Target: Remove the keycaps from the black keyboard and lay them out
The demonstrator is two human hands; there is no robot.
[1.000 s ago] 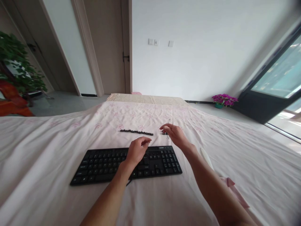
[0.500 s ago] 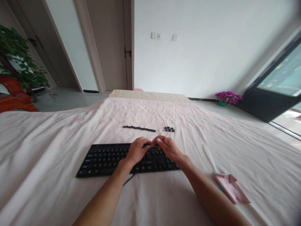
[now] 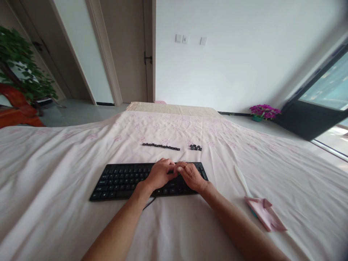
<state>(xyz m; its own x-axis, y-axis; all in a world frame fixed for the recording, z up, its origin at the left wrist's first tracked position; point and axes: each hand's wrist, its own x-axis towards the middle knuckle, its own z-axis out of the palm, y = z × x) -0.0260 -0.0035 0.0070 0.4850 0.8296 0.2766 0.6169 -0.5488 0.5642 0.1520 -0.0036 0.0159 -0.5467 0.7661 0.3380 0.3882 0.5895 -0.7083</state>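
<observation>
The long black rectangular keyboard lies on the pale pink flowered cloth, beneath the left hand and right hand, whose curled fingers meet; whether either grip holds anything, I cannot tell. Small black keycaps lie beyond.

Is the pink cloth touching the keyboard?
No, the pink cloth lies on the pale sheet right of the keyboard, with a stretch of sheet between them.

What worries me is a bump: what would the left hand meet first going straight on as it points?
Probably the right hand, directly ahead of the left hand; whether they touch is unclear.
</observation>
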